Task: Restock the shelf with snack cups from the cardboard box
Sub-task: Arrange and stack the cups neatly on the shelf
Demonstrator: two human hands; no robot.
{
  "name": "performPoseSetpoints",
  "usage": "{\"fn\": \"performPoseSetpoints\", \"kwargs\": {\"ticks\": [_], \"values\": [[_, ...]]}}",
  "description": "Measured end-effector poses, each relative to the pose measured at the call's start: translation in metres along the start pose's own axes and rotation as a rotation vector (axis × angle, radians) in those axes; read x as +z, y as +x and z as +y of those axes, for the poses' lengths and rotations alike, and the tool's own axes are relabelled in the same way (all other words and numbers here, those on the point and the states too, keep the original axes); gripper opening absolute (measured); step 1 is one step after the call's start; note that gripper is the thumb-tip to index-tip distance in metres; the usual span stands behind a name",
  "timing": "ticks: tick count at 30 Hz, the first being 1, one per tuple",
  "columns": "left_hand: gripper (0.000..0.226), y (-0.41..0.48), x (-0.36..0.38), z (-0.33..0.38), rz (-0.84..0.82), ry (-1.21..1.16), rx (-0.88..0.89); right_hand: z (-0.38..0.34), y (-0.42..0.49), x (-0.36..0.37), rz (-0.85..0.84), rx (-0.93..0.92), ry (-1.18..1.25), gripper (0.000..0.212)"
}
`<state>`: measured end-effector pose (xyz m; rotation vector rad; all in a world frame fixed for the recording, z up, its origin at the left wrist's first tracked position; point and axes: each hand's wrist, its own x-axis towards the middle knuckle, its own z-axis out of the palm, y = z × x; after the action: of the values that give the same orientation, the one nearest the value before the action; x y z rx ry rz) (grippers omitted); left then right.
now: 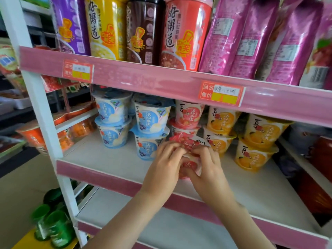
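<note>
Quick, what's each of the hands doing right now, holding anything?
Left hand: holding the red jelly cup, fingers curled on its left side.
Right hand: holding the same cup from the right.

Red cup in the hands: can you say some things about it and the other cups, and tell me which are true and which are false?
1. The left hand and the right hand both hold the red cup. True.
2. The blue cups stand to the right of the orange cups. False: the blue cups are on the left and the orange cups are on the right.
3. The blue cups are stacked two high. True.
4. The red cup is up beside the tall tubs on the top shelf. False: it is at the cup shelf, in front of the other red cups.
</note>
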<state>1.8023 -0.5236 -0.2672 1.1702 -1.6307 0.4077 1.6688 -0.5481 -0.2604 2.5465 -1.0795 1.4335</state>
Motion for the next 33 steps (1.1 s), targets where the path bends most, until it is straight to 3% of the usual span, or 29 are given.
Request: {"fn": "performPoseSetpoints", "kwargs": {"ticks": [8, 16, 22, 27, 30, 33], "values": [[0.030, 0.014, 0.002, -0.007, -0.135, 0.063, -0.010, 0.002, 0.012, 0.010, -0.067, 0.037, -0.126, 0.057], [0.021, 0.016, 0.001, -0.007, -0.139, 0.066, -0.012, 0.002, 0.013, 0.009, -0.082, 0.102, -0.057, 0.055], [0.029, 0.013, 0.000, 0.000, -0.193, 0.154, -0.099, -0.016, 0.011, 0.021, -0.024, 0.147, -0.253, 0.045], [0.046, -0.006, -0.015, 0.010, -0.232, 0.055, -0.178, -0.034, -0.005, 0.007, -0.039, 0.189, -0.357, 0.079], [0.046, -0.028, -0.054, 0.026, -0.218, 0.030, -0.267, -0.077, -0.023, -0.009, -0.059, 0.129, -0.233, 0.065], [0.045, -0.072, -0.105, 0.042, -0.210, -0.033, -0.428, -0.133, -0.064, -0.009, -0.185, 0.120, -0.073, 0.053]]}}
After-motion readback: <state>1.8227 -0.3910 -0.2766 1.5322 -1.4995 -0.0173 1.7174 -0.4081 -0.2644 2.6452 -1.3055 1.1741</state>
